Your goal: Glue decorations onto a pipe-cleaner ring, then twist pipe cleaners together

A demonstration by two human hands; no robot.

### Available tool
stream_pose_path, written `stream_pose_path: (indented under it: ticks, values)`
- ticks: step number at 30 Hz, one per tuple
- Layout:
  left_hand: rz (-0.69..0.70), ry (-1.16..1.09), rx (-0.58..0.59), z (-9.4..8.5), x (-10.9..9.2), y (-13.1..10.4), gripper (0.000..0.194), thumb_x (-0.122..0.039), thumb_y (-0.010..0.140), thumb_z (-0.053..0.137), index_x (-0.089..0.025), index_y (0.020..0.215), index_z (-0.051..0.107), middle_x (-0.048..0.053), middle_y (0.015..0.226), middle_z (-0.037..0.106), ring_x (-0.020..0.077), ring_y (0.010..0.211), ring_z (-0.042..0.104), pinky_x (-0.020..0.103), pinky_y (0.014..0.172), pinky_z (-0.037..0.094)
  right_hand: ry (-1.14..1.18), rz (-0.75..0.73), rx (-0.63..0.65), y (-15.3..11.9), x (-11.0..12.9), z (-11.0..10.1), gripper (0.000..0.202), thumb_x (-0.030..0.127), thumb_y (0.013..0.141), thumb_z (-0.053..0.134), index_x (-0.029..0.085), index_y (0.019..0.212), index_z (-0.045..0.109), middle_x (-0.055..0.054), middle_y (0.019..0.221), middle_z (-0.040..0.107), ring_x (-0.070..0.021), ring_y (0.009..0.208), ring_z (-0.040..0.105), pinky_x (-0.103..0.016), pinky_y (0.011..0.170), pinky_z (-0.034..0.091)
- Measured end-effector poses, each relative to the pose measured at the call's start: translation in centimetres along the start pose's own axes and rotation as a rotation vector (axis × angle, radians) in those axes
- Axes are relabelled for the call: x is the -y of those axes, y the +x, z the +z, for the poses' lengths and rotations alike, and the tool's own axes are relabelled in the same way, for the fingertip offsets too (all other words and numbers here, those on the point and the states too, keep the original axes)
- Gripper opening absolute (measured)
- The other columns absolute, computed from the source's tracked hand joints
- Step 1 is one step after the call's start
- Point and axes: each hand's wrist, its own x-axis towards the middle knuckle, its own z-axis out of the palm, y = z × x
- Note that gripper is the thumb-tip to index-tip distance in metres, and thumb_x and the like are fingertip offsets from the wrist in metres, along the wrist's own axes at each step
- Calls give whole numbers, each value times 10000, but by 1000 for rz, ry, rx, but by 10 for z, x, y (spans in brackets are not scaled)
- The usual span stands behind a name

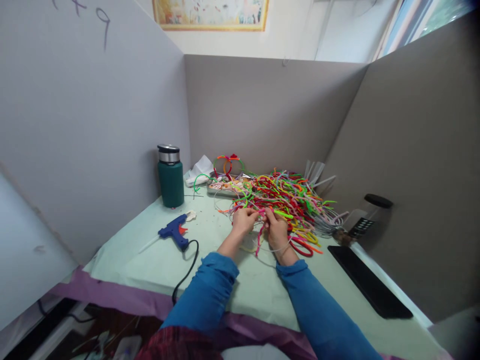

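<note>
My left hand [243, 220] and my right hand [276, 231] are close together over the table, in front of a tangled heap of colourful pipe cleaners [285, 195]. Both pinch a pink pipe cleaner [258, 242] between the fingertips, and one end of it dangles below. A bright yellow-green pipe cleaner [283, 214] sticks out to the right behind my right hand; whether the fingers hold it too, I cannot tell. A thin pale loop [247, 249] hangs or lies around the hands.
On the left lies a blue glue gun [175, 231] with a black cord [192, 267], near a green bottle [171, 180]. A metal tray [219, 192] with small pieces stands at the back. To the right are a tipped clear jar [362, 222] and a black slab [369, 280]. Grey panels [270, 110] enclose the table.
</note>
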Motion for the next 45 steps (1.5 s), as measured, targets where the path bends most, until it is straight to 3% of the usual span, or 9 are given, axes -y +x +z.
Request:
stream_pose_path:
  ticks: [6, 13, 20, 26, 29, 35, 38, 42, 45]
  values:
    - [86, 25, -61, -1, -4, -6, 235, -363, 767, 600, -178, 780, 745, 25, 588, 655, 117, 566, 562, 213, 565, 385, -21, -13, -17, 1, -2, -1, 388, 504, 664, 690, 168, 545, 536, 58, 446, 470, -60, 376, 355, -208, 364, 241]
    - [-71, -157, 44, 2, 0, -1, 275, -381, 769, 585, -144, 690, 699, -33, 398, 491, 79, 376, 450, 197, 449, 337, -50, -9, -6, 2, 0, 0, 369, 493, 648, 689, 162, 561, 552, 47, 467, 497, -64, 399, 366, -203, 378, 258]
    - [-158, -626, -114, -9, 1, 5, 218, -342, 713, 636, -128, 679, 620, -37, 501, 544, 31, 327, 324, 190, 358, 221, -144, -111, -9, 12, 10, -11, 332, 411, 640, 690, 159, 856, 685, -15, 710, 657, -108, 546, 504, -222, 495, 379]
    - [-243, -966, -42, -19, -3, 5, 283, -368, 658, 701, -121, 696, 567, -69, 470, 467, 8, 314, 258, 186, 345, 159, -239, -224, -198, 17, 29, -34, 370, 506, 748, 571, 153, 812, 662, 13, 607, 590, -85, 450, 387, -217, 424, 293]
    - [-220, -1052, -3, -24, -4, 5, 302, -373, 646, 707, -120, 722, 561, -72, 483, 451, -2, 317, 240, 180, 342, 128, -319, -249, -207, 18, 35, -43, 363, 488, 760, 562, 155, 842, 677, 9, 621, 603, -93, 458, 398, -222, 434, 295]
    - [-197, -1099, -10, -37, -8, 3, 303, -363, 637, 709, -136, 714, 524, -86, 480, 431, -6, 304, 235, 173, 332, 117, -620, -162, 151, 10, 38, -50, 216, 361, 724, 613, 165, 713, 704, 5, 589, 617, -123, 522, 474, -218, 480, 320]
    - [-186, -1096, -16, -41, -9, 2, 288, -354, 645, 700, -129, 730, 542, -84, 475, 437, -7, 303, 235, 170, 331, 115, -710, -142, 377, 2, 40, -44, 186, 321, 698, 642, 177, 588, 682, 21, 508, 585, -113, 485, 451, -209, 461, 283]
    - [-180, -1061, -23, -42, -7, -1, 280, -359, 658, 693, -135, 713, 535, -86, 459, 429, 0, 298, 239, 174, 330, 121, -790, -137, 564, -19, 47, -29, 199, 274, 674, 668, 181, 499, 645, 31, 455, 556, -87, 442, 412, -198, 439, 246]
    - [-187, -1016, -27, -41, -4, -3, 281, -365, 672, 686, -147, 678, 508, -88, 448, 416, 10, 299, 257, 179, 331, 135, -715, 81, 895, -39, 53, -17, 225, 337, 758, 600, 179, 633, 700, 19, 521, 614, -89, 425, 447, -195, 427, 295]
